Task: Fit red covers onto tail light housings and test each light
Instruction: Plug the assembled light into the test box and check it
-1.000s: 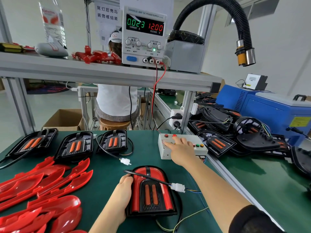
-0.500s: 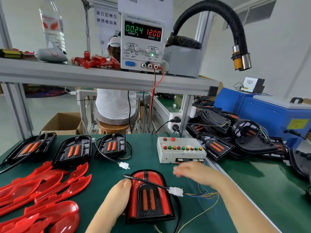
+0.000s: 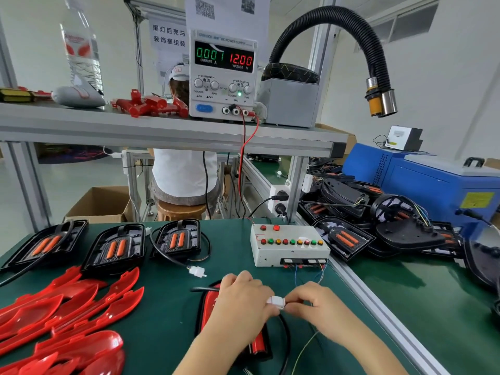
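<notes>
Three housings (image 3: 115, 250) line the tabletop's (image 3: 167, 307) back left; the covers (image 3: 67, 315) lie piled before them; the switch box (image 3: 289, 253) sits right of the housings, behind the assembled tail light (image 3: 208, 305); the power supply (image 3: 223, 85) stands on the shelf (image 3: 135, 125) above.

On the grey metal shelf (image 3: 162, 131) above the green counter (image 3: 167, 307) I see a clear plastic water bottle (image 3: 81, 50) upright at the left and a plain grey metal box (image 3: 290, 104) toward the right. A black corrugated hose (image 3: 330, 15) arches over that box and ends in a metal-tipped nozzle (image 3: 381, 101). At far right I make out a blue metal machine (image 3: 422, 185), with a small white-and-black printer (image 3: 403, 138) above it. Beyond the counter a person in a white top (image 3: 184, 174) sits on a round wooden stool (image 3: 181, 211), back to me. An open brown cardboard box (image 3: 100, 204) is on the floor to the left.
</notes>
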